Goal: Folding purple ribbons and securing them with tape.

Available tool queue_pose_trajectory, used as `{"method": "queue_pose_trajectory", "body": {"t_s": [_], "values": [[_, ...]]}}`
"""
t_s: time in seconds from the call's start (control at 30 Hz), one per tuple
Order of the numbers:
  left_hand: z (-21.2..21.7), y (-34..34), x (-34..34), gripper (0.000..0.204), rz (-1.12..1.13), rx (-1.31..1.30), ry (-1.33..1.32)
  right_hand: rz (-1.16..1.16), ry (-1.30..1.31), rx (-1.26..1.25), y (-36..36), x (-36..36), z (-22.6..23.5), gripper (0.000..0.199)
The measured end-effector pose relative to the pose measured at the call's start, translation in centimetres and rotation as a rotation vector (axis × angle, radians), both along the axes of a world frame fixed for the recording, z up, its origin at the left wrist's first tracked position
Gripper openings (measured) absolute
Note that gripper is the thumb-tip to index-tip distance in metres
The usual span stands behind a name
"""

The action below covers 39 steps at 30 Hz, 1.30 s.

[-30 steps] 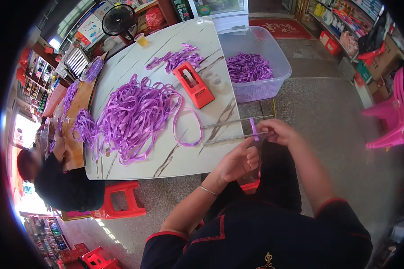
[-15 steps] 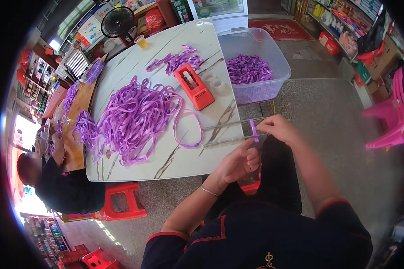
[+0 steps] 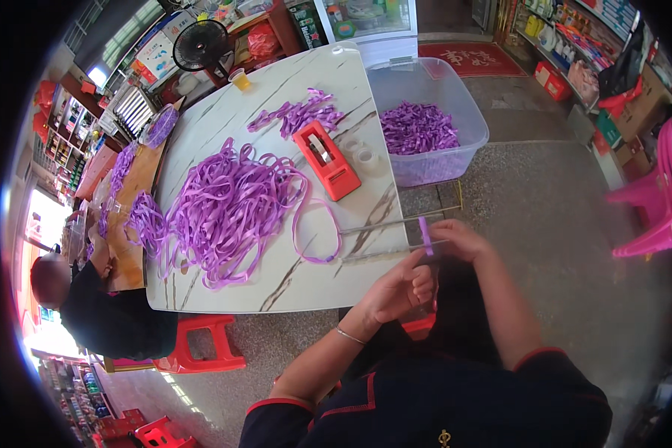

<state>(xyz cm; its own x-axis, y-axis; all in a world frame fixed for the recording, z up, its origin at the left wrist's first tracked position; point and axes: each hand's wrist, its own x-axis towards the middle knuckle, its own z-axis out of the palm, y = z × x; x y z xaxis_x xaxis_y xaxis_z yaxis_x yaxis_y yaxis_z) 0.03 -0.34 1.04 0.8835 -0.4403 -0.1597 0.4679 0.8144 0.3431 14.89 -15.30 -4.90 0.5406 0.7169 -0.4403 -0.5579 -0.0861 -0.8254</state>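
A short purple ribbon (image 3: 425,235) stands across two thin rods (image 3: 384,223) that reach out past the table's right edge. My left hand (image 3: 401,290) is at its lower end, with thumb and index finger pressed together there and the other fingers curled in. From the right, my right hand (image 3: 461,240) closes in on the same ribbon, its bent fingertips against it beside the rod ends; its thumb side is partly hidden and slightly blurred. A closed purple ribbon loop (image 3: 297,237) lies on the table left of the rods, beside a big heap of purple ribbons (image 3: 228,213).
On the marble-patterned table (image 3: 276,287) are a red tape dispenser (image 3: 327,160), clear tape rolls (image 3: 366,156), a smaller ribbon pile (image 3: 299,116) and a cup (image 3: 240,80). A clear bin (image 3: 444,166) of purple pieces stands beyond. Another person (image 3: 119,313) sits at left.
My right hand's fingers have shifted slightly around the ribbon, while my left hand keeps its pinch. The whole view has dipped, so the table sits a little lower.
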Motion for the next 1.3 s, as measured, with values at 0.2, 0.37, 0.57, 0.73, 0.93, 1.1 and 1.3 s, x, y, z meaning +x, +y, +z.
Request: {"method": "queue_pose_trajectory", "body": {"t_s": [0.2,0.37,0.57,0.73,0.93,1.1,1.3], "values": [[0.0,-0.1,0.2,0.059,-0.001,-0.022,0.005,0.122,0.39,0.622,2.0,-0.5,-6.2,0.019],[-0.1,0.0,-0.1,0.057,0.017,-0.031,0.004,0.152,0.417,0.692,3.4,-1.7,-5.1,0.019],[-0.4,-0.2,0.1,0.05,0.005,-0.03,-0.032,0.206,0.306,0.617,3.4,-1.2,-4.6,0.025],[-0.7,-0.2,0.0,0.043,0.01,-0.043,-0.043,-0.033,0.167,0.198,2.6,-1.8,-2.4,0.026],[-0.8,-0.2,0.0,0.043,0.014,-0.084,-0.025,-0.223,-0.53,-0.245,-0.6,-1.6,2.1,0.034],[-0.7,0.1,-0.1,0.042,-0.006,-0.038,-0.033,-0.107,-1.346,-0.848,3.1,-6.1,11.1,0.043],[-0.8,-0.3,-0.1,0.043,0.01,-0.022,-0.007,0.052,-1.486,-0.984,4.2,-5.9,10.8,0.048]]}}
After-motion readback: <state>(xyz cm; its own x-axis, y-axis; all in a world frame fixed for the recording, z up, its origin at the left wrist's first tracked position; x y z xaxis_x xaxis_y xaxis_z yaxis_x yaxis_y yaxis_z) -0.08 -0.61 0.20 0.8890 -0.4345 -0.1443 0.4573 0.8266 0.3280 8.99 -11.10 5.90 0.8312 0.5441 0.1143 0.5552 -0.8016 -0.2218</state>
